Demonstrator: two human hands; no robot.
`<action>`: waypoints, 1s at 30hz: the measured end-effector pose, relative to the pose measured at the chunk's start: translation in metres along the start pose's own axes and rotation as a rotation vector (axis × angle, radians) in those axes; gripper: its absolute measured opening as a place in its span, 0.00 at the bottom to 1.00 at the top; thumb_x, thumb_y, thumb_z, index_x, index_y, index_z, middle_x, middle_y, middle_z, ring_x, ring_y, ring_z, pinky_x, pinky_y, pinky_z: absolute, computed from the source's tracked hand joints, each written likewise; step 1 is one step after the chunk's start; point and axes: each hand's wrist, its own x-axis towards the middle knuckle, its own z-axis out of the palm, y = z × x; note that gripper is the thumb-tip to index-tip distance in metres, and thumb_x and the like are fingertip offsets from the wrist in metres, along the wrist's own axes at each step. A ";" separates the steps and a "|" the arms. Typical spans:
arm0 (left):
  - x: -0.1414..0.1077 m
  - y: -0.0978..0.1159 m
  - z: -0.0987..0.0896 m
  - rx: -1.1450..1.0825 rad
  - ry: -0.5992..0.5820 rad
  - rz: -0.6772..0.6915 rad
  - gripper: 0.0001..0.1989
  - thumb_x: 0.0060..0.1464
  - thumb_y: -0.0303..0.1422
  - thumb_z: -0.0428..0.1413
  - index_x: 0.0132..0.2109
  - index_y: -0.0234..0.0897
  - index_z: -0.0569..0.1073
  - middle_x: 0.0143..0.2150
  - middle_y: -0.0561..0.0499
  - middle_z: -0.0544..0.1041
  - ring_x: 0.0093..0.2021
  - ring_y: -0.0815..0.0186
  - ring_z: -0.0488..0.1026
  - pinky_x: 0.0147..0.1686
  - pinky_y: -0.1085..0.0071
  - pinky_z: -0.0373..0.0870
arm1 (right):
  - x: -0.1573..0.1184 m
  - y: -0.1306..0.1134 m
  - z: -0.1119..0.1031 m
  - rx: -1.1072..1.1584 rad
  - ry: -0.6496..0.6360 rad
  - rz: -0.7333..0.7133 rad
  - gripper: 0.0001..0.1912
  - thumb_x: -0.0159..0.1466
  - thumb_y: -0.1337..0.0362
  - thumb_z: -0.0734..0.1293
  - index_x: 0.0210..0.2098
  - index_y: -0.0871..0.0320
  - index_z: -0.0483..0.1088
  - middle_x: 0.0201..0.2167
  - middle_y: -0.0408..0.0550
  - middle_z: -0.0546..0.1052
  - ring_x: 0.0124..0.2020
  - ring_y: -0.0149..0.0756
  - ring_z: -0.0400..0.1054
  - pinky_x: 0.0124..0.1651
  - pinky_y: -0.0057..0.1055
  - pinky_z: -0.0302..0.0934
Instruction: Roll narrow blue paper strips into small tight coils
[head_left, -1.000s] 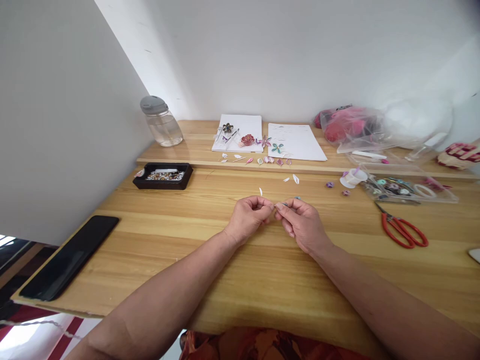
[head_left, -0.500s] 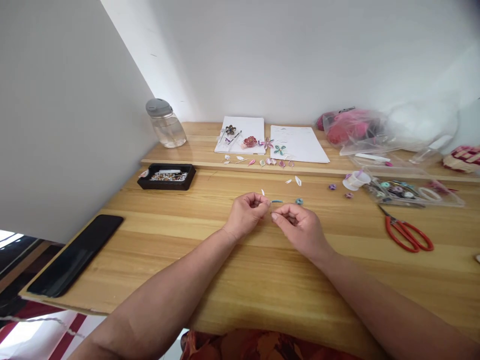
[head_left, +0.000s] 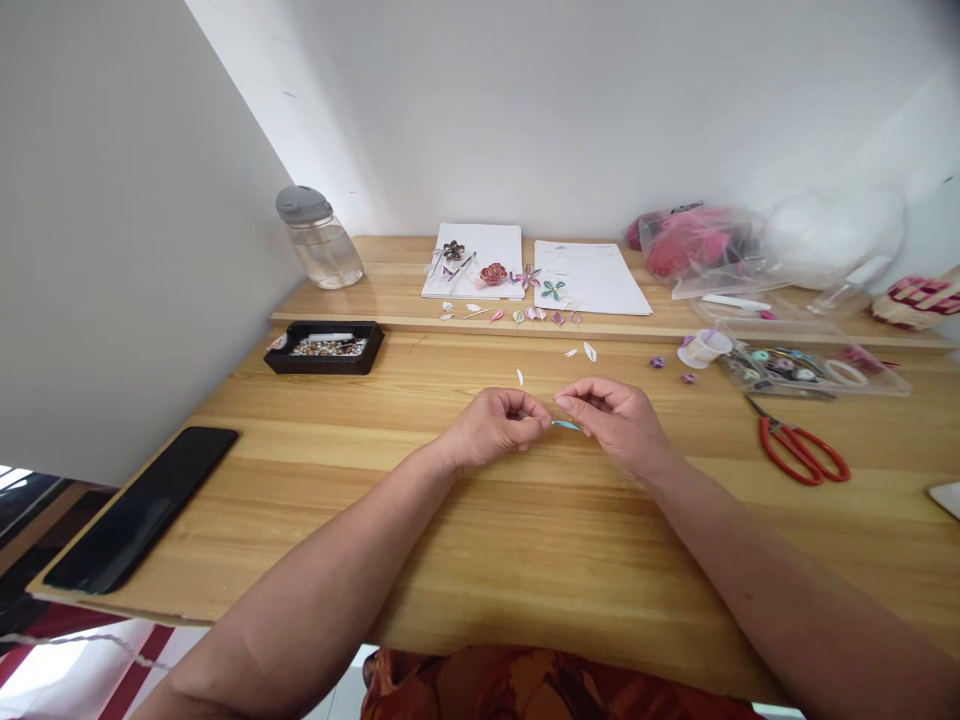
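Note:
My left hand (head_left: 496, 425) is closed in a pinch on one end of a small blue leaf-shaped petal (head_left: 566, 425), which points to the right above the table. My right hand (head_left: 619, 420) is pinched just above and to the right of the petal; whatever its fingertips hold is too fine to make out. Behind the hands lie small white paper petals, one white petal (head_left: 520, 377) near the left hand and a white petal pair (head_left: 590, 352) farther back.
Red-handled scissors (head_left: 804, 450) lie at right, near a thread spool (head_left: 703, 348) and a clear box (head_left: 806, 370) of bits. At left are a black bead tray (head_left: 277, 357), a phone (head_left: 142, 510) and a water bottle (head_left: 324, 250). Paper sheets (head_left: 600, 280) rest on the raised ledge.
My right hand has risen from below the blue petal to above it. The petal has dropped slightly and tilts down to the right. The view has shifted a little.

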 end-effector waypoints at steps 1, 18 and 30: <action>0.000 0.001 0.000 -0.022 -0.006 -0.003 0.11 0.45 0.37 0.60 0.33 0.33 0.72 0.21 0.57 0.67 0.21 0.76 0.59 0.22 0.77 0.52 | 0.000 0.002 0.001 0.032 -0.004 0.038 0.12 0.57 0.54 0.71 0.31 0.58 0.75 0.26 0.44 0.74 0.21 0.26 0.59 0.25 0.27 0.54; 0.007 -0.004 -0.007 0.135 0.227 0.100 0.12 0.46 0.38 0.60 0.30 0.32 0.73 0.24 0.55 0.69 0.23 0.75 0.60 0.24 0.76 0.55 | -0.022 -0.014 0.014 -0.348 0.048 -0.213 0.05 0.60 0.64 0.67 0.30 0.57 0.74 0.21 0.41 0.71 0.21 0.28 0.58 0.26 0.28 0.53; -0.002 0.004 -0.002 -0.008 -0.058 0.045 0.14 0.47 0.40 0.60 0.33 0.33 0.72 0.23 0.57 0.66 0.21 0.76 0.58 0.22 0.77 0.52 | 0.000 -0.002 -0.003 0.225 -0.126 0.279 0.15 0.52 0.54 0.74 0.30 0.59 0.74 0.22 0.41 0.71 0.17 0.23 0.54 0.20 0.26 0.49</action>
